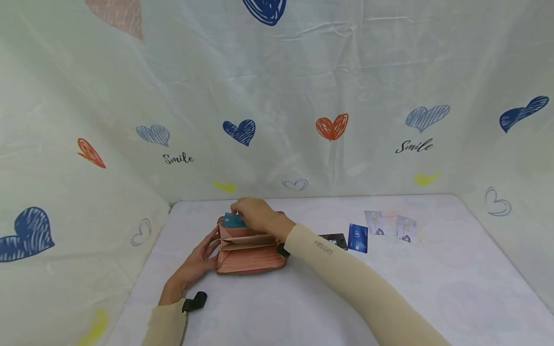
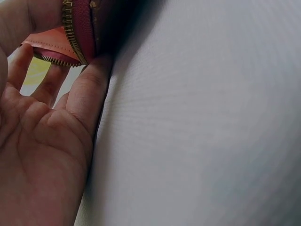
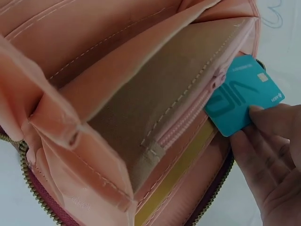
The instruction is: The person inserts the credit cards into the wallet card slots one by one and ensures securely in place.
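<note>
An orange-pink zip wallet (image 1: 252, 259) stands spread on the table, its inner compartments facing up. My left hand (image 1: 195, 263) holds its left end; in the left wrist view the thumb and fingers lie about the brass-toothed zipper (image 2: 70, 28). Between the thumb and fingers of my right hand (image 1: 256, 215) is a teal card (image 3: 244, 96) with a chip and large "VIP" lettering. The card's lower part sits behind the pink-zipped middle pocket (image 3: 188, 115), at the far card slots. A gold strip (image 3: 176, 172) shows in a slot beside it.
Right of the wallet lie a black card (image 1: 336, 240), partly behind the right sleeve, and a blue card (image 1: 358, 238). Two pale cards (image 1: 374, 223) (image 1: 406, 228) lie farther right. A heart-printed cloth wall (image 1: 285, 158) rises at the table's back edge.
</note>
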The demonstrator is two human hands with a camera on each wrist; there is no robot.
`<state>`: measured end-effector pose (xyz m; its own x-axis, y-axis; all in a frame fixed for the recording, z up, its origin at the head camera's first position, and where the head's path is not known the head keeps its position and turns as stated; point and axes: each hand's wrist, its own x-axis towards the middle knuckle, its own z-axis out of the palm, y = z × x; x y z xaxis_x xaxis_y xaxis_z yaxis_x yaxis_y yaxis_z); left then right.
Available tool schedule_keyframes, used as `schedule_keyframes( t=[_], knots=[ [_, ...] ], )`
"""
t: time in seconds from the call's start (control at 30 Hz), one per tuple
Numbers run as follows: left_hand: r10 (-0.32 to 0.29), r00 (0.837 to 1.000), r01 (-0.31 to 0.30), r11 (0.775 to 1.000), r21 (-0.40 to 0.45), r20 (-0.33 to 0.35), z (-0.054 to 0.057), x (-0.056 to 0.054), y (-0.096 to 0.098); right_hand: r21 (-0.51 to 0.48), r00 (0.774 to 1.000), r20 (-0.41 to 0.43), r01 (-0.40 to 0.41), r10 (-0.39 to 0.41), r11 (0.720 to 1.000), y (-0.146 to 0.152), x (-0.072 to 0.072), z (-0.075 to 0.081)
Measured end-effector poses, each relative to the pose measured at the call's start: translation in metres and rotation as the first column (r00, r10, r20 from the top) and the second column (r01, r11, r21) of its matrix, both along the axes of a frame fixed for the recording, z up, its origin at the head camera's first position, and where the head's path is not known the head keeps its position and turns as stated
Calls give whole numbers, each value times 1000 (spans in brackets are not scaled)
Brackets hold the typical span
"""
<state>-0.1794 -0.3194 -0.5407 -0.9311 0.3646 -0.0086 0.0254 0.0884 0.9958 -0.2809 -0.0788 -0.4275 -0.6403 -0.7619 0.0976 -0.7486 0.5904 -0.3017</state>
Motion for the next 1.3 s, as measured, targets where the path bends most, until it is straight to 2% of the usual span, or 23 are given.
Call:
schedule_keyframes(
  t=[0.1, 0.27, 0.57, 0.83, 1.07, 1.3],
  knots=[
    [-5, 1000, 5, 1000, 10, 3, -1, 0, -1, -26, 999, 42, -24, 25, 999, 2, -4, -1],
    [1, 1000, -2, 1000, 14, 10, 0, 0, -1, -53, 995, 63, -71, 75, 996, 8, -8, -4],
    [1, 1000, -1, 1000, 9, 4, 0, 2, 0, -27, 990, 11, -141, 141, 990, 9, -9, -2],
    [-16, 1000, 17, 999, 35, -24, -1, 1, 1, -10, 988, 11, -155, 155, 988, 3, -9, 1],
    [-33, 999, 35, 998, 49, -30, -1, 0, 0, 53, 986, 32, -163, 161, 985, -3, -10, 6],
    [-12, 1000, 13, 1000, 24, -13, 0, 1, 0, 59, 991, 42, -128, 126, 990, -5, -8, 5]
  ],
)
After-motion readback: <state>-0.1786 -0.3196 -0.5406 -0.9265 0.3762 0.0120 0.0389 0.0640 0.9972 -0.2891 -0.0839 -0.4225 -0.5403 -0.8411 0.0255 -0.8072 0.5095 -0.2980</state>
